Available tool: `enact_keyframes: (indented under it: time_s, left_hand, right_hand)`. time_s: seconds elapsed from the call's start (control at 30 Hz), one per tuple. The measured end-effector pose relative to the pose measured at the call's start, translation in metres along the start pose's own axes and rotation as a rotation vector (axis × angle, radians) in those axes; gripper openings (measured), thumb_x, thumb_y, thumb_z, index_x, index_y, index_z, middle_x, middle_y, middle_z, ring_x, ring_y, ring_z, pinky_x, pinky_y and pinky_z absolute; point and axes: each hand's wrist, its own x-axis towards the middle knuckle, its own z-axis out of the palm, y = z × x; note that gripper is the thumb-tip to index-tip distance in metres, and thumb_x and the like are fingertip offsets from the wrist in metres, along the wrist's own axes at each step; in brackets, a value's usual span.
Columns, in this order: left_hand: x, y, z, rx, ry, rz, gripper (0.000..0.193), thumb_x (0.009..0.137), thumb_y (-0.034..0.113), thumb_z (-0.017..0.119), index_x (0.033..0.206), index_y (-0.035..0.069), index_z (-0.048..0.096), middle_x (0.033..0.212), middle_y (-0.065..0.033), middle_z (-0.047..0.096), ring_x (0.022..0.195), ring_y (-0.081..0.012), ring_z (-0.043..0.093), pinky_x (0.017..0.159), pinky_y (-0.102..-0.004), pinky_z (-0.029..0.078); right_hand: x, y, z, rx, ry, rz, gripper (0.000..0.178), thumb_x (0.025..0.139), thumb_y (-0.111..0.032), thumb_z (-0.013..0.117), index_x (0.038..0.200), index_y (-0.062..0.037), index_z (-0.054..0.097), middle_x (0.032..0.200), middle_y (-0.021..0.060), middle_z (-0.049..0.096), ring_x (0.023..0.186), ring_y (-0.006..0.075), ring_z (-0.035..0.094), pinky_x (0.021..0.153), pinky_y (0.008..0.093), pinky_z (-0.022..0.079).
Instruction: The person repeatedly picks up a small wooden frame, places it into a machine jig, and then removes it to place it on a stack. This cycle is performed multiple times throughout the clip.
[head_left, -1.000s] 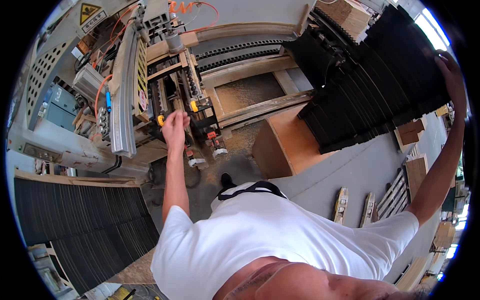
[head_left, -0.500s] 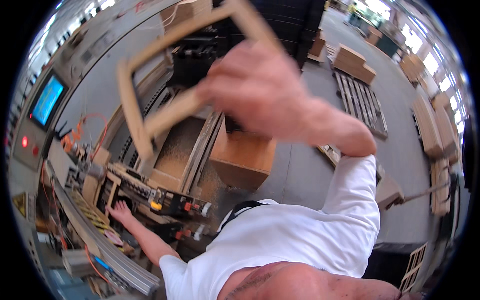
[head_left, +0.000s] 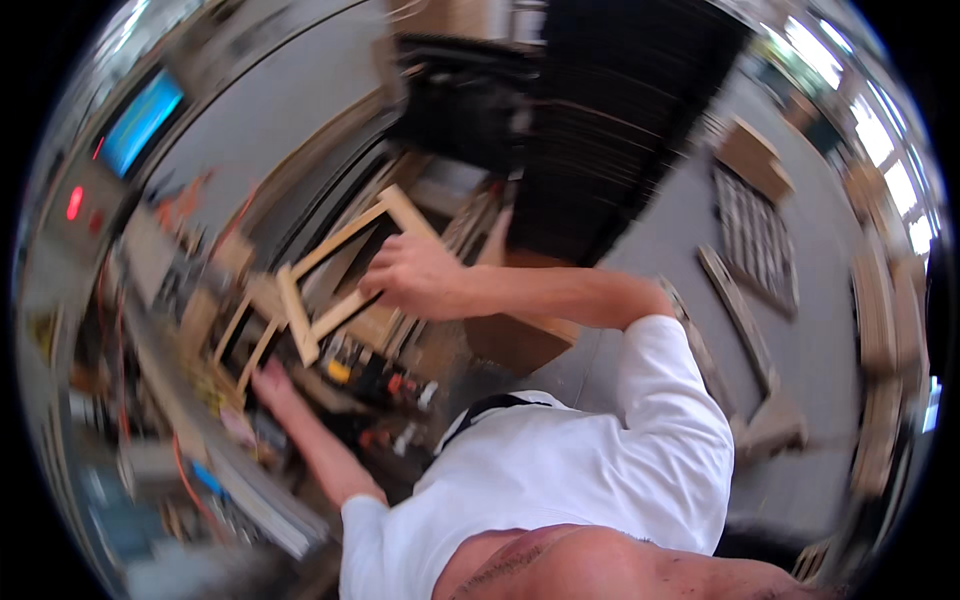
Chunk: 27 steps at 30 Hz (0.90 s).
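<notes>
A rectangular frame of light wood strips (head_left: 345, 232) is held out over the machine, tilted, with my right hand (head_left: 408, 272) closed round one of its bars. Lower left, my left hand (head_left: 270, 385) is beside a second light wooden frame (head_left: 262, 352) that sits at the machine's near side. Its fingers are blurred, so I cannot tell whether they grip that frame or only touch it. The held frame's lower corner overlaps the second frame in view. Clamp parts with a yellow piece (head_left: 340, 371) lie just right of the left hand.
A control panel with a blue screen (head_left: 140, 122) stands at the left, above a metal rail (head_left: 255, 500). Beyond my right hand rises a tall black stack (head_left: 610, 120), with a brown wooden box (head_left: 520, 340) below it. Pallets (head_left: 755, 235) and stacked boards (head_left: 885, 320) stand on the right.
My right hand has brought the wooden frame down and away from my head, nearer the second frame. My left hand stays beside the second frame. The whole view has turned somewhat.
</notes>
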Motion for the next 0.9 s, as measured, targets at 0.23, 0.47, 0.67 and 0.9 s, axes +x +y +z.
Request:
enact_keyframes:
  time_s: [0.23,0.47,0.67,0.9]
  left_hand:
    - [-0.120,-0.014,0.106,-0.054,0.338,-0.234,0.020,0.092,0.010,0.059,0.111,0.005,0.057,0.107,-0.0108,0.064,0.107,-0.0244,0.060,0.090,-0.0402,0.049]
    - [-0.137,0.010,0.130,-0.361,0.374,-0.209,0.015,0.090,0.000,0.054,0.106,0.002,0.056,0.109,-0.0125,0.061,0.108,-0.0281,0.057,0.105,-0.0451,0.045]
    - [-0.142,0.006,0.133,-0.300,0.344,-0.199,0.026,0.093,0.007,0.053,0.119,0.004,0.055,0.115,-0.0091,0.061,0.110,-0.0230,0.057,0.104,-0.0415,0.044]
    - [-0.138,-0.006,0.136,-0.257,0.475,-0.123,0.029,0.098,0.012,0.051,0.126,0.004,0.050,0.124,-0.0096,0.058,0.117,-0.0259,0.054,0.106,-0.0439,0.040]
  right_hand:
    - [0.037,-0.001,0.127,0.159,-0.038,0.008,0.021,0.073,-0.012,0.074,0.094,-0.0117,0.070,0.088,0.0053,0.067,0.089,0.0270,0.060,0.082,0.0382,0.048]
    - [0.092,-0.011,0.246,0.231,-0.094,-0.133,0.022,0.073,-0.019,0.074,0.095,-0.0146,0.070,0.088,0.0057,0.067,0.087,0.0291,0.060,0.079,0.0405,0.047]
    - [0.092,0.006,0.275,0.377,-0.258,-0.170,0.028,0.074,-0.016,0.073,0.100,-0.0107,0.065,0.090,0.0099,0.067,0.089,0.0322,0.062,0.079,0.0440,0.047]
    - [0.115,0.029,0.295,0.401,-0.296,-0.336,0.030,0.075,-0.009,0.068,0.104,-0.0081,0.060,0.091,0.0130,0.067,0.088,0.0342,0.063,0.081,0.0445,0.046]
